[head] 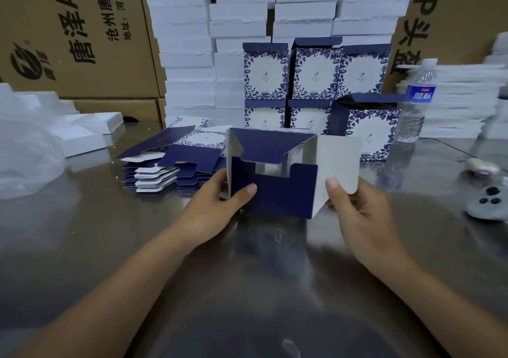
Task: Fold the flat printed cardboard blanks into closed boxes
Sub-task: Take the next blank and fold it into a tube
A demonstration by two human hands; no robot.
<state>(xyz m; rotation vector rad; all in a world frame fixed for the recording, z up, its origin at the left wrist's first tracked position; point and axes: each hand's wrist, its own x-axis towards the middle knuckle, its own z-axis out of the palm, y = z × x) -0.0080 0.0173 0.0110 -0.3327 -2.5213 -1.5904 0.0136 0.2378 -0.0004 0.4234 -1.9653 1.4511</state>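
The left hand gripped the left side of a half-folded navy box, its thumb pressed flat on the lower end flap and its fingers curled round behind the wall. The right hand pinched the white side flap, which stood open to the right, with the thumb on its inner face and the fingers behind it. The box was held just above the steel table, its open end turned toward the camera. The upper and lower navy flaps were folded partly in, and a gap remained between them.

Just behind the left hand lay a stack of flat printed blanks, near the box's left edge. Behind the box stood folded blue-and-white boxes in two tiers, and one more box with its lid raised stood close behind the white flap. A water bottle stood to the right of that one. A grey controller lay well apart at the right table edge. A clear plastic bag lay at the far left. The table between the forearms and the near edge was bare reflective metal. White foam trays were stacked against brown cartons at the back.
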